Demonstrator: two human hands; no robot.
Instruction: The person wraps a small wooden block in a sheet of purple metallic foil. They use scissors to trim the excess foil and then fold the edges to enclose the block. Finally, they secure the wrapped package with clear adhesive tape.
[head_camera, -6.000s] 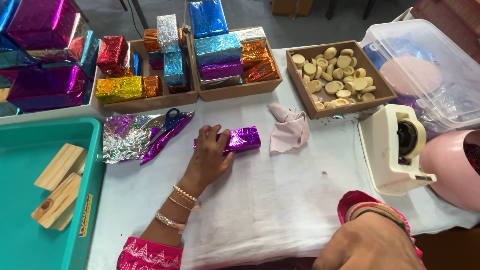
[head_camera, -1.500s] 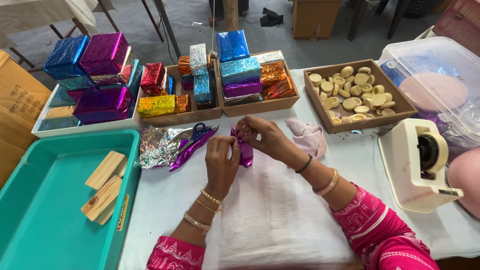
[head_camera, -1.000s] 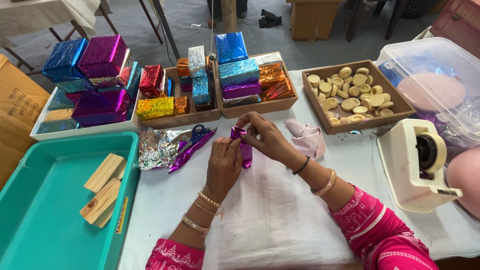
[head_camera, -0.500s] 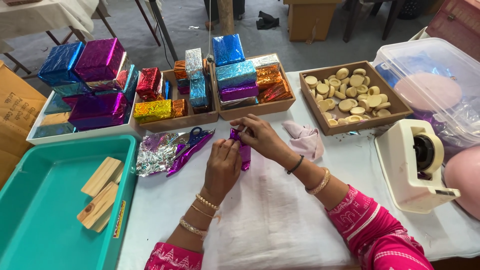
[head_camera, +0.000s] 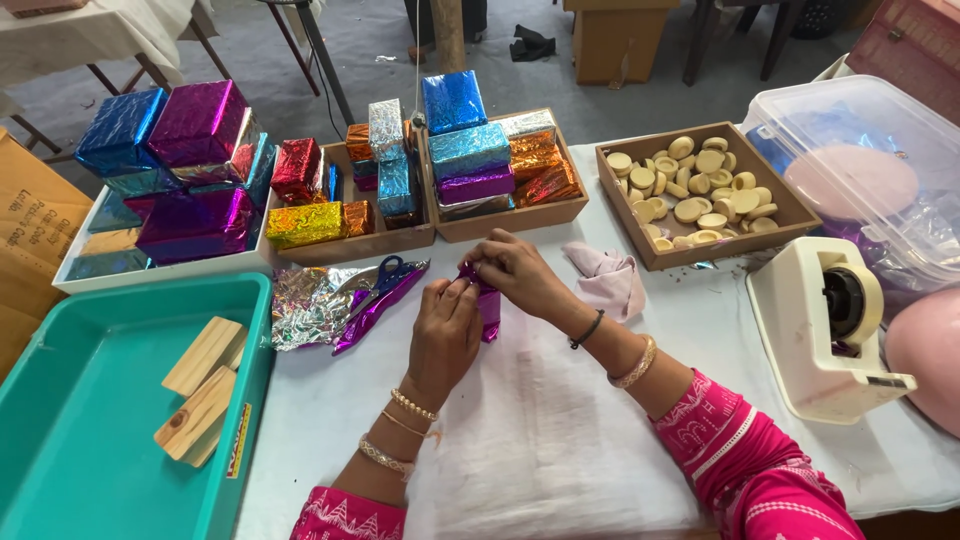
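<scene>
I have both hands on a small block (head_camera: 489, 305) wrapped in purple foil, held upright just above the white cloth (head_camera: 530, 420) near the table's middle, in front of the trays of wrapped blocks (head_camera: 480, 165). My left hand (head_camera: 445, 335) is clenched around its near side, fingers curled and the wrist coming up from below with bangles showing; my right hand (head_camera: 510, 272) reaches in from the right, forearm angled across the cloth, and pinches the foil at the top end between thumb and fingertips. To do this fold well, I judge I should keep the left hand steady as the anchor so the block does not twist, and let the right hand press the loose foil flat against the end, creasing each flap tightly before laying the next, so no corner springs open or tears. The foil looks thin, so a firm but smooth press seems better than a tug. Scissors (head_camera: 385, 275) lie on spare foil sheets (head_camera: 315, 305) just left of my hands, and a tape dispenser (head_camera: 825, 320) sits well apart on the right.
</scene>
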